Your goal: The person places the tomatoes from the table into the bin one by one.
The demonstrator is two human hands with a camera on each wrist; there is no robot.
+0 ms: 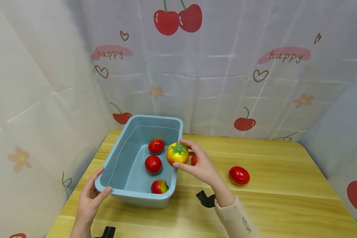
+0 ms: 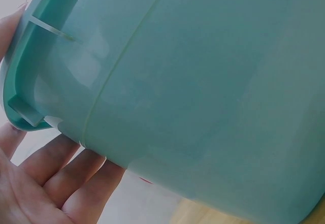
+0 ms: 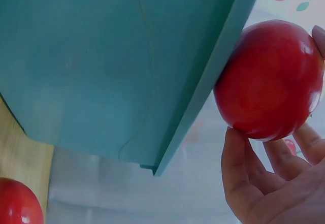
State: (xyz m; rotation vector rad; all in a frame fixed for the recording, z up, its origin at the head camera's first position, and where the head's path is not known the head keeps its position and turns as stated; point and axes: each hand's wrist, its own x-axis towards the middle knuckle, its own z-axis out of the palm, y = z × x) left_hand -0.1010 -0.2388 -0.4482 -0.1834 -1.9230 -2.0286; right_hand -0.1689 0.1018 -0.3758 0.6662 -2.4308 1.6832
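Observation:
A light blue plastic bin (image 1: 137,158) stands on the table. My left hand (image 1: 88,198) grips its near left corner, thumb at the rim and fingers against the outside wall. In my right hand (image 1: 197,162) is a toy tomato (image 1: 177,153), yellow around a green leafy top. Its underside shows red in the right wrist view, beside the rim (image 3: 210,71). The hand holds it over the bin's right rim. Inside lie two red toy tomatoes (image 1: 156,146) and a red-yellow one (image 1: 159,186) near the front wall.
A red toy tomato (image 1: 239,175) lies on the wooden table (image 1: 273,205) to the right. Another red one (image 1: 194,160) is mostly hidden behind my right hand. A printed curtain (image 1: 214,82) surrounds the table's back and sides. Black wrist-camera pieces (image 1: 206,199) show near both wrists.

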